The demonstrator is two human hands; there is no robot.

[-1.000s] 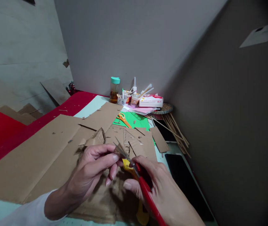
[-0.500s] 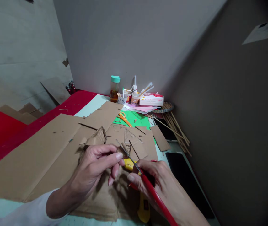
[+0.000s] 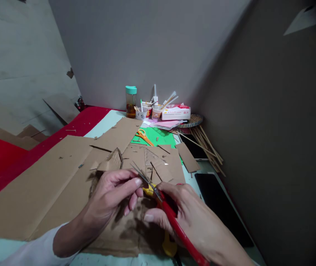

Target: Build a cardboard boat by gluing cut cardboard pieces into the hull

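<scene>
Both of our hands meet over a counter [image 3: 104,123] strewn with cardboard; reading a clock face centred on them, twelve points straight away from us. Our right hand [image 3: 187,212] is wrapped round the red-handled scissors [image 3: 174,221], its thumb apart from the forefinger, and the slim blades, slightly parted, point toward eleven. Our left hand [image 3: 113,197] narrows to a pinch, thumb against forefinger, on a small brown scrap [image 3: 143,181] set right by the blades and largely hidden, so its shape we cannot tell. Just below the blades shows part of a yellow object [image 3: 148,190], its outline broken by our fingers. At ten, just beyond our left knuckles, stands a folded cardboard piece [image 3: 110,162], while a broad cardboard sheet [image 3: 44,188] fills the stretch at nine. Orange scissors [image 3: 145,137] lie at twelve on a green sheet [image 3: 165,136], and farther off, in the same direction, a teal-lidded bottle [image 3: 131,99] of amber liquid stands upright beside paper cups [image 3: 156,113] holding sticks. A tissue packet [image 3: 176,113] sits just right of the cups, toward one. Thin wooden sticks [image 3: 209,149] lie bunched at two, and a dark flat device [image 3: 221,210] rests at three, near our right wrist.
</scene>
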